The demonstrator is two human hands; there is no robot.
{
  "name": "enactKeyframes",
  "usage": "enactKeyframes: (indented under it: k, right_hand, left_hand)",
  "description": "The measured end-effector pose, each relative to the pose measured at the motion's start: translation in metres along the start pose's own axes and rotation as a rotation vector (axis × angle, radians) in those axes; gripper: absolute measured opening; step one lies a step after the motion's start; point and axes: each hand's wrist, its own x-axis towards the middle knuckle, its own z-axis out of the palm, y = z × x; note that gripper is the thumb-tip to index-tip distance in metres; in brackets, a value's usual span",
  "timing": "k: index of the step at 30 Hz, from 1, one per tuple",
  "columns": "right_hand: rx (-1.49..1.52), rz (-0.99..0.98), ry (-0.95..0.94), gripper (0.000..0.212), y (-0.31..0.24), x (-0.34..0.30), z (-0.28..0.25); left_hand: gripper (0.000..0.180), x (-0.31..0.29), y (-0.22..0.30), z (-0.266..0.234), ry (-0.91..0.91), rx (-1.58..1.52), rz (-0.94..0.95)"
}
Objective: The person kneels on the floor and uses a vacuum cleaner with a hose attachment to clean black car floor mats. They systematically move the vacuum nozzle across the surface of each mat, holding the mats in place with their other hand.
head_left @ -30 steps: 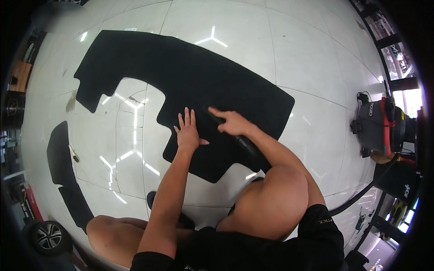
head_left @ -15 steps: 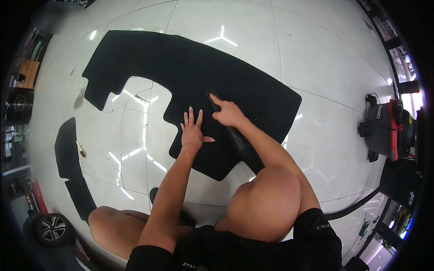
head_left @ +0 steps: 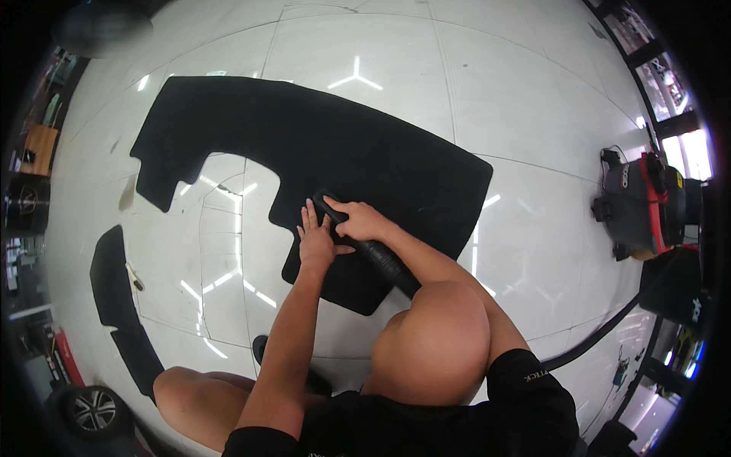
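A large black car floor mat (head_left: 365, 137) lies flat on the glossy tiled floor in front of me. My right hand (head_left: 362, 222) is wrapped round a black vacuum hose end (head_left: 333, 207), its nozzle on the mat. A ribbed black hose (head_left: 384, 263) runs back from that hand toward my knee. My left hand (head_left: 317, 244) rests palm down on the mat with its thumb out, right beside the nozzle and near the mat's notched inner edge. The exact contact of the nozzle with the mat is partly hidden.
A red and black vacuum cleaner (head_left: 640, 202) stands at the right, with a black hose (head_left: 598, 339) curving along the floor toward me. At the left lie a smaller black mat (head_left: 110, 278) and a light-handled brush (head_left: 135, 277). A car wheel (head_left: 95, 407) shows at the lower left.
My right hand has drawn the nozzle nearer and to the left across the mat, close to my left hand. My left hand stays flat on the mat. The whole view has shifted slightly.
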Motion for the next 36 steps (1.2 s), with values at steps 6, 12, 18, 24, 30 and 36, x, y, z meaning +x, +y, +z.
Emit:
enactKeyframes:
  k: [6, 12, 18, 24, 30, 36]
  right_hand:
    - [0.738, 0.082, 0.540, 0.094, 0.107, -0.052, -0.089]
    - [0.177, -0.037, 0.225, 0.094, 0.073, -0.063, -0.002]
    - [0.295, 0.278, 0.543, 0.093, 0.093, -0.073, -0.084]
    - [-0.096, 0.134, 0.344, 0.099, 0.054, -0.051, -0.028]
    - [0.378, 0.161, 0.412, 0.092, 0.096, -0.049, -0.098]
    - [-0.029, -0.003, 0.146, 0.099, 0.059, -0.049, -0.003]
  left_hand:
    - [0.146, 0.002, -0.005, -0.004, 0.092, -0.017, 0.097]
    - [0.145, -0.007, -0.001, -0.009, 0.030, 0.018, 0.070]
    - [0.147, -0.004, 0.004, -0.005, 0.058, 0.034, 0.084]
    - [0.153, -0.004, 0.015, -0.014, -0.050, 0.159, -0.057]
    - [0.156, -0.001, 0.010, -0.009, -0.026, 0.158, -0.004]
    - [0.156, -0.006, 0.007, -0.013, -0.014, 0.144, -0.016]
